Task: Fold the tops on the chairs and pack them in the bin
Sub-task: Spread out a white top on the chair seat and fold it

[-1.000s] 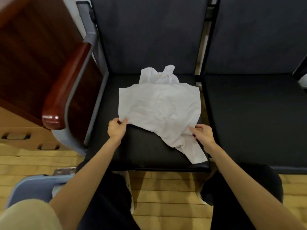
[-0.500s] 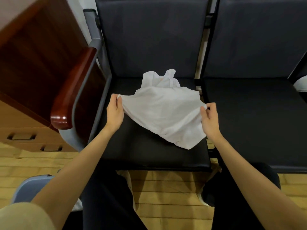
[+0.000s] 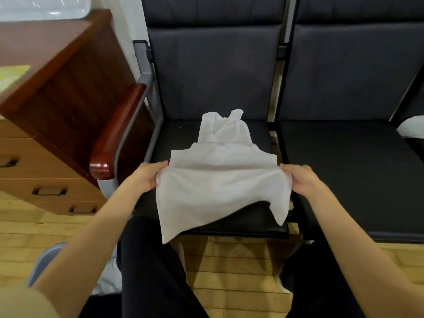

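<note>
A white sleeveless top (image 3: pixel 220 180) lies on the black seat of the left chair (image 3: pixel 247 216), its straps pointing toward the backrest. My left hand (image 3: pixel 149 176) pinches its left edge and my right hand (image 3: pixel 300 180) pinches its right edge. Between my hands the lower half is lifted off the seat, and its hem hangs over the seat's front edge. The grey bin (image 3: pixel 46 260) shows at the bottom left, mostly hidden behind my left arm. At the far right edge a bit of another white garment (image 3: pixel 410 128) lies on a seat.
A second black chair (image 3: pixel 344 157) stands to the right. A red-brown wooden armrest (image 3: pixel 114 134) and a wooden cabinet with drawers (image 3: pixel 46 157) are on the left. My dark-trousered legs are over the wooden floor (image 3: pixel 229 260) below.
My hands moved from the top's near edge to its two sides and raised the lower half off the seat, pulling it toward me. The camera view tilted up and drew back.
</note>
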